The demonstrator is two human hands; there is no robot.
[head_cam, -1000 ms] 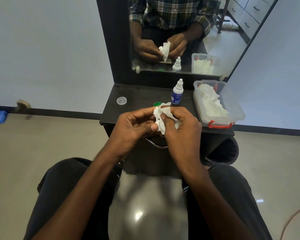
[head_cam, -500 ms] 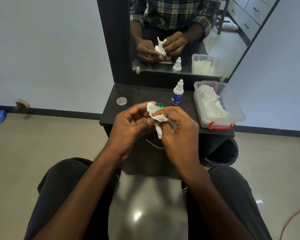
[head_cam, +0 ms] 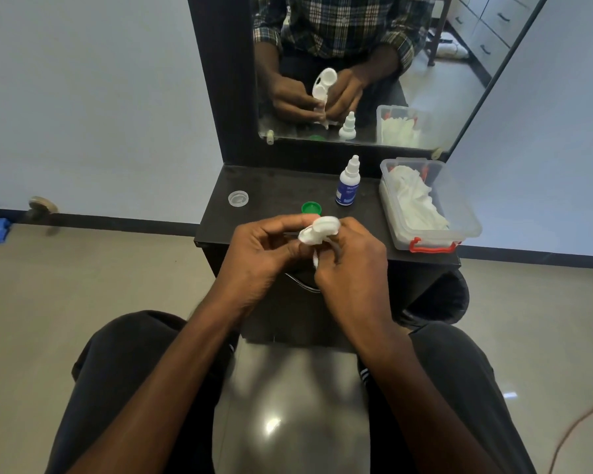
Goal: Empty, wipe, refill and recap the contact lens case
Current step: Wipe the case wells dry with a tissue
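Though the solution bottle (head_cam: 347, 186) carried a blue label, its print was too small to read. Both hands met over the table's (head_cam: 281, 186) near edge. Left hand (head_cam: 264, 254) curled around the white contact lens case (head_cam: 326, 227); right hand (head_cam: 353, 265) pinched a tissue (head_cam: 307, 236) against it. Green cap (head_cam: 311, 209) sat at 12 o'clock from the hands, clear cap (head_cam: 238, 198) at 10, tissue box (head_cam: 428, 203) at 2.

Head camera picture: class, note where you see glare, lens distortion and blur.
Head view: a bright glare spot lies on the glossy grey floor tile between the knees; the wide-angle lens bows the dark skirting line and the black mirror frame; the small white contact lens case, held in both hands, looks slightly soft, and its mirror reflection shows its shape more clearly.
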